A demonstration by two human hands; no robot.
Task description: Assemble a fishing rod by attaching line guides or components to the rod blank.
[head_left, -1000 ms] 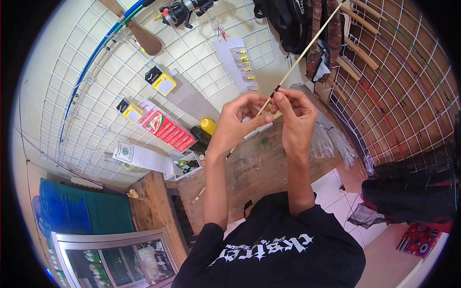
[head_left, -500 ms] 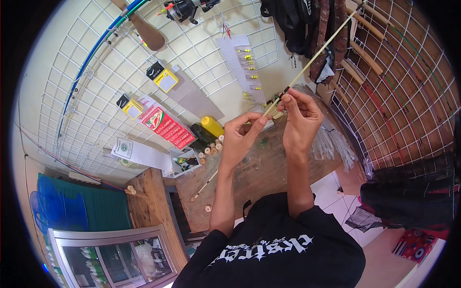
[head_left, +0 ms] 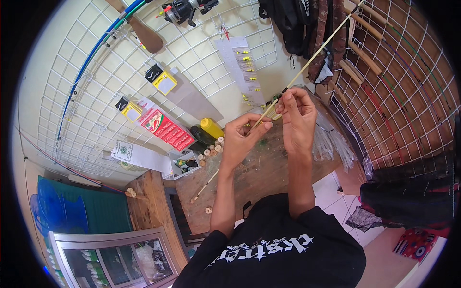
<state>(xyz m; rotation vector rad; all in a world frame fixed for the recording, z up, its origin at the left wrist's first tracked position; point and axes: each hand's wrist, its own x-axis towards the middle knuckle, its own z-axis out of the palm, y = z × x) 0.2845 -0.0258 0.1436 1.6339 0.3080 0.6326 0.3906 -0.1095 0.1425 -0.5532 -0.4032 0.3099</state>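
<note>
Centre frame, the left hand (head_left: 241, 138) has its grip clamped on the slender rod (head_left: 319, 50), and the right hand (head_left: 298, 120) brings thumb and fingers together at the dark band (head_left: 284, 90), though what they pinch is hidden. The rod slants from lower left to upper right; good work here likely wants a steady left pinch and light right fingertips. Against a second ago, the left hand sits lower, leaving small pale discs (head_left: 213, 152) visible on the table (head_left: 249, 180).
</note>
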